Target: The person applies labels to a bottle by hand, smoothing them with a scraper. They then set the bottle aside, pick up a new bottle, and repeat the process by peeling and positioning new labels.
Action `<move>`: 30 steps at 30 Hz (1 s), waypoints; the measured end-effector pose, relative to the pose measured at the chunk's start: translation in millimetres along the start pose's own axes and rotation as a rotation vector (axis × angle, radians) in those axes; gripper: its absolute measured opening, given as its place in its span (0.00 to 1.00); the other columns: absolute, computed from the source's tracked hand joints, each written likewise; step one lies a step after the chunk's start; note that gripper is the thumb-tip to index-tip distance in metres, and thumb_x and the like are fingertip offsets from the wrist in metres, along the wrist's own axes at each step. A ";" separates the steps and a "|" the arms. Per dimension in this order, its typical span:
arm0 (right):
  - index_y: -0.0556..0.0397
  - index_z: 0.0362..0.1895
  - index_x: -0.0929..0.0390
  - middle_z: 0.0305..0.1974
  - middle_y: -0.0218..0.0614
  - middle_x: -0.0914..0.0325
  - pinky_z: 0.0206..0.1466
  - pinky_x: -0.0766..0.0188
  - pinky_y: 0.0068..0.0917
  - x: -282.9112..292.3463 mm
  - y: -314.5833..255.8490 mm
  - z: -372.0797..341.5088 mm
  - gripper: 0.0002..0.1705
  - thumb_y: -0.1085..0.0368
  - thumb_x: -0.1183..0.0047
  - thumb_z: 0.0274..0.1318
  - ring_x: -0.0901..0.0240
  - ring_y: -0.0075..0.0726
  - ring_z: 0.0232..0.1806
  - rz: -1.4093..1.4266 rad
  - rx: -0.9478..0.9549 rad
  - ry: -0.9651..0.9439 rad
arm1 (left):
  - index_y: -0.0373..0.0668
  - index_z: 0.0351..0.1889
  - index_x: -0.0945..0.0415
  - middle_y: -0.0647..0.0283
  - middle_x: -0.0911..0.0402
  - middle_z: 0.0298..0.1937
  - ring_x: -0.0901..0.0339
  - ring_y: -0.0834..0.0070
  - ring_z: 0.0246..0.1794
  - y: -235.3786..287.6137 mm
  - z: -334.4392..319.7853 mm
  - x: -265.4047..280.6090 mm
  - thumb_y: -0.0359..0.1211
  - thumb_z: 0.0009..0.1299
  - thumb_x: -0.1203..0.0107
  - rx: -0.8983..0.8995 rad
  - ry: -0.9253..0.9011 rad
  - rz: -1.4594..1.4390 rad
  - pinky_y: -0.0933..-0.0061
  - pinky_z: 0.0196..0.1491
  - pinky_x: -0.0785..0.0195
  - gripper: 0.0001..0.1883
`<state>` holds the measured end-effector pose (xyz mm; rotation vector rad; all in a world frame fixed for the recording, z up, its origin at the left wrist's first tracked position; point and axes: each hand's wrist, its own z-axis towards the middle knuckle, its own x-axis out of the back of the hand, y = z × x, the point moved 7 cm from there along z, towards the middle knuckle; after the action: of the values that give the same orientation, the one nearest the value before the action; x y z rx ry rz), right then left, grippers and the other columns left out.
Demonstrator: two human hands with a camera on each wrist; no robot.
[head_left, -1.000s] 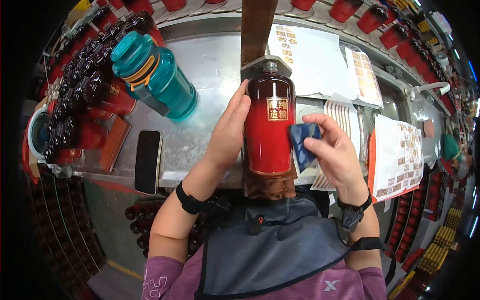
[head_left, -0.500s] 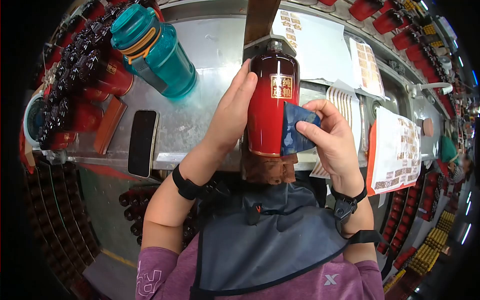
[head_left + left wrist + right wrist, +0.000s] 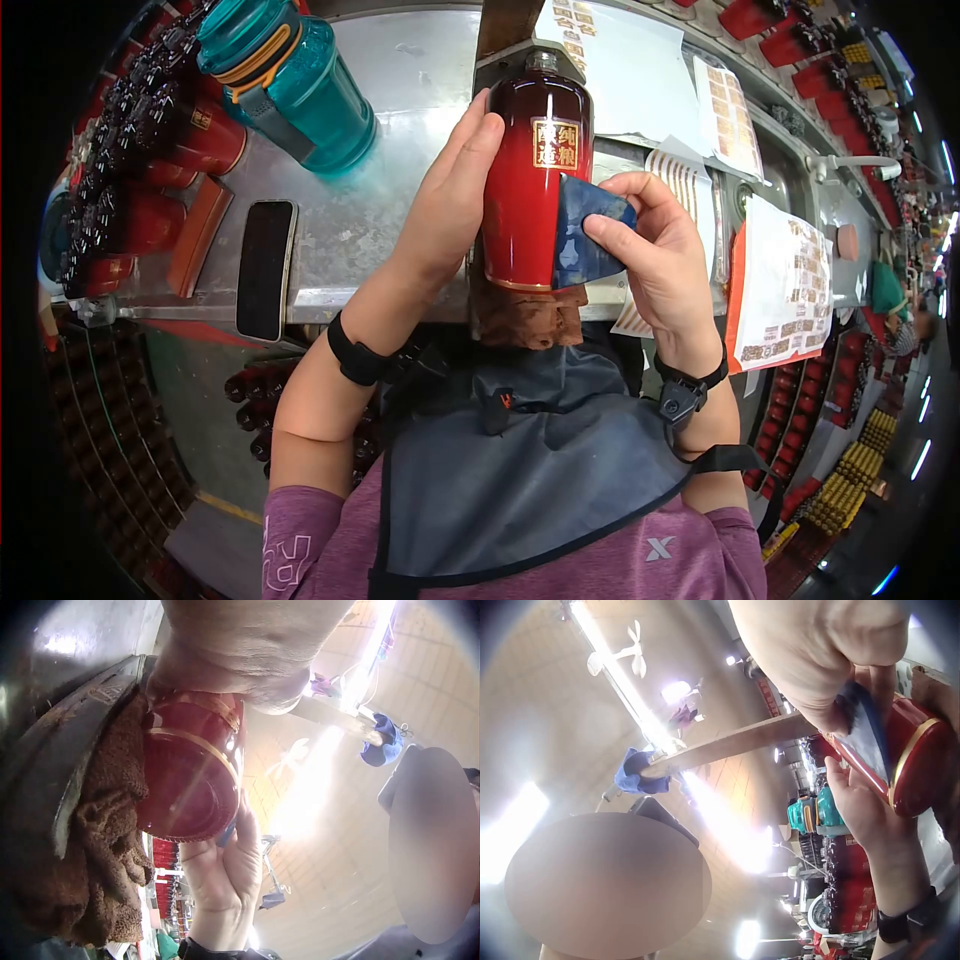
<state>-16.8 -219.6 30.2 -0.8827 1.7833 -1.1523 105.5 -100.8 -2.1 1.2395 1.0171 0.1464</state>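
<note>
A bottle (image 3: 521,220), dark at the top and red below with a gold character label (image 3: 555,145), lies on a brown cloth (image 3: 528,318) with its neck pointing away. Along its left side rests my left hand (image 3: 452,195), palm against the glass and fingers straight. My right hand (image 3: 660,250) pinches a thin blue squeegee (image 3: 588,235) between thumb and fingers. The squeegee lies flat against the lower right side of the bottle, below the label. In the right wrist view, the squeegee (image 3: 866,735) runs along the bottle near its gold base ring (image 3: 911,757).
To the left stand a teal water bottle (image 3: 320,95), a phone (image 3: 267,270) and many dark-topped red bottles (image 3: 150,220). White decal sheets (image 3: 625,80) lie at the back right, and another printed sheet (image 3: 785,285) is nearer. A wooden post (image 3: 508,25) rises behind the bottle.
The squeegee has come down flat onto the bottle's lower right side, held by the right hand. The left hand keeps its place on the bottle. The head view has shifted slightly.
</note>
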 end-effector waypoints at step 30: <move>0.56 0.48 0.28 0.43 0.33 0.22 0.50 0.26 0.19 -0.5 -0.7 0.6 0.17 0.77 0.39 0.57 0.23 0.21 0.45 -0.024 -0.007 0.012 | 0.30 0.77 0.56 0.52 0.38 0.73 0.37 0.70 0.71 2.9 -2.4 -1.5 0.42 0.81 0.57 0.014 0.035 0.048 0.74 0.70 0.44 0.35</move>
<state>-16.0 -219.7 30.8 -0.9053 1.7919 -1.1694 104.1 -98.9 1.2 1.2784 1.0209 0.1990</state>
